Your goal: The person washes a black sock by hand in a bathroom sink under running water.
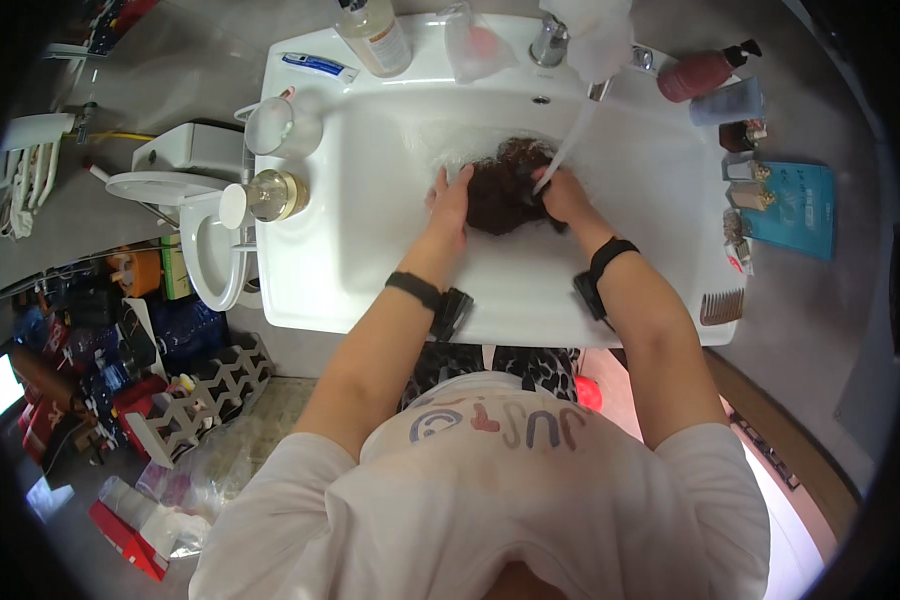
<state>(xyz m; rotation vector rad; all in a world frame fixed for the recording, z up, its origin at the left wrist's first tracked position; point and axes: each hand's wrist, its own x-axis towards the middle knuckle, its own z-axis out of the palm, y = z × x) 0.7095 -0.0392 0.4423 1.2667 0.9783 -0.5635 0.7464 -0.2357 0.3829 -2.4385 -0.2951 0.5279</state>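
Note:
A dark brown, soaked soft item [499, 199], perhaps cloth or hair, lies in foamy water in the white washbasin [367, 247]. My left hand [450, 199] rests against its left side with the fingers apart. My right hand [560, 196] has its fingers closed on the item's right edge, partly under the stream. Water runs from the chrome faucet [600, 90] down beside my right hand. A whitish mesh or plastic bundle [592, 34] partly covers the faucet.
Along the back rim are a toothpaste tube [319, 66], a clear bottle [379, 41] and a plastic bag [476, 49]. Jars [277, 195] stand at left. A pink pump bottle [696, 75], small bottles and a comb [721, 307] line the right rim. A toilet [214, 255] is beyond the basin's left side.

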